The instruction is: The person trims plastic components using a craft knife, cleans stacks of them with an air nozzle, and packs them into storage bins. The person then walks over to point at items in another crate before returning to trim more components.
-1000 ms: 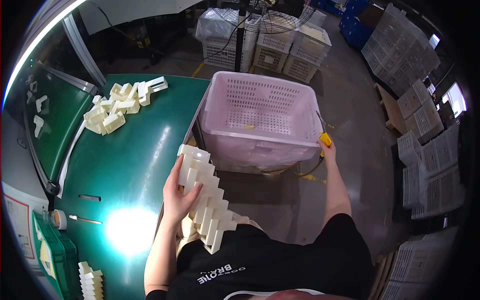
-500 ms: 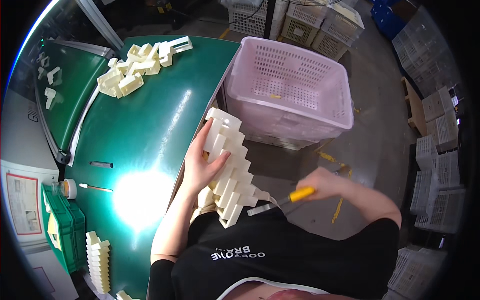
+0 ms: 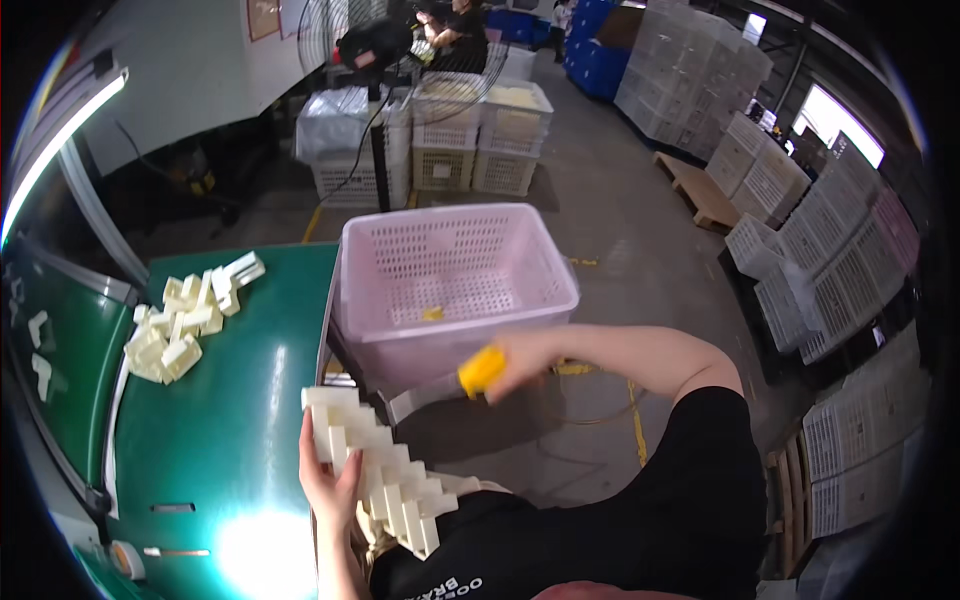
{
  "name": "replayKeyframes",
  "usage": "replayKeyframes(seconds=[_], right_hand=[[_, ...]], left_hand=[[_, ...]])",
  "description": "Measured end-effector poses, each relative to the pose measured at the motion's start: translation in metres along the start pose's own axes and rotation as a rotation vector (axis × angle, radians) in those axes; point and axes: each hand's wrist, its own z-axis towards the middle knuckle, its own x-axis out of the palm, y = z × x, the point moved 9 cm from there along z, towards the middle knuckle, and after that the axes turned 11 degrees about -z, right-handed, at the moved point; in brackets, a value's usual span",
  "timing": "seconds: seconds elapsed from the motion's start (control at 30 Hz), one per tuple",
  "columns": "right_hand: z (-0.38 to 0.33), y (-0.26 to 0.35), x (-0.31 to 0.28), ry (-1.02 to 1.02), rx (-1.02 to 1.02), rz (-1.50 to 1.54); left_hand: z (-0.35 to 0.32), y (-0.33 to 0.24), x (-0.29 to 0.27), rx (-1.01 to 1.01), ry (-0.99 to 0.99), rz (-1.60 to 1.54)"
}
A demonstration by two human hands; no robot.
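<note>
At near table edge (image 3: 250,420): left hand (image 3: 330,480) hugging staggered cream block stack (image 3: 385,475), right hand (image 3: 520,360) gripping yellow-handled knife (image 3: 455,380). Stack looks wobbly, could topple off edge.

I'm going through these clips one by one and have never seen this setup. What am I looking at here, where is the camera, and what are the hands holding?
There is no machine here: a person works with bare hands, and a wide fisheye camera worn on their head looks down, so straight edges bend near the rim. The left hand steadies a stepped stack of cream plastic pieces against the body. The right hand grips a yellow-handled knife, its blade pointing toward the stack. In front lies a green table with a loose pile of cream pieces. Beside it stands a pink basket, almost empty. White crates stand on the floor behind.
</note>
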Motion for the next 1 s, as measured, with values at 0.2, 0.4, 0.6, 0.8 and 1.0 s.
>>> replayKeyframes(seconds=[0.2, 0.4, 0.6, 0.8, 1.0], right_hand=[[-0.018, -0.019, -0.043, -0.232, 0.108, 0.189], [-0.022, -0.024, 0.064, 0.366, 0.124, -0.081], [-0.008, -0.081, 0.049, 0.179, -0.006, 0.014], [-0.045, -0.172, -0.138, -1.327, 0.207, 0.034], [-0.022, -0.289, -0.075, -1.624, 0.564, -0.121]], left_hand=[[0.002, -0.017, 0.005, 0.036, -0.008, 0.115], [0.002, -0.019, -0.001, 0.097, -0.029, 0.186], [-0.002, -0.015, 0.0, 0.13, 0.008, 0.089], [-0.01, -0.036, 0.015, 0.214, 0.039, 0.063], [-0.011, -0.057, 0.009, 0.285, 0.007, 0.143]])
